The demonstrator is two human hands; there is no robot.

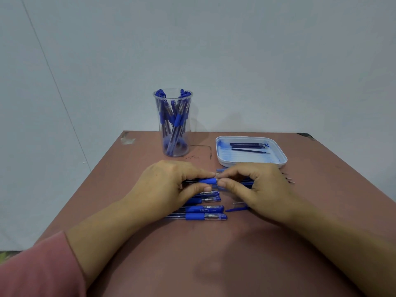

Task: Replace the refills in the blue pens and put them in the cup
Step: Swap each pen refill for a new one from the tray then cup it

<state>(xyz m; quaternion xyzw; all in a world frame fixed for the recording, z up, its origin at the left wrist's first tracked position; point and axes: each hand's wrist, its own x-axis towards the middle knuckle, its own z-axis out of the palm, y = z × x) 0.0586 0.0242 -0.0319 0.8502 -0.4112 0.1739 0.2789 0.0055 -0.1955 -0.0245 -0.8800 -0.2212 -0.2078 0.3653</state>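
Hands pinching a clear, rubber-gripped pen (206, 181)
Left hand (169, 185) is gripping its blue sleeve, right hand (257, 185) is pinching the tip; the clear round cup (187, 133) is standing near the table's (214, 254) far edge

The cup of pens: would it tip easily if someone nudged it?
Probably tippy: the cup is tall and narrow, and the pens lean up to its rim. Its clear plastic looks light and smooth, so a low push might slide it on the table.
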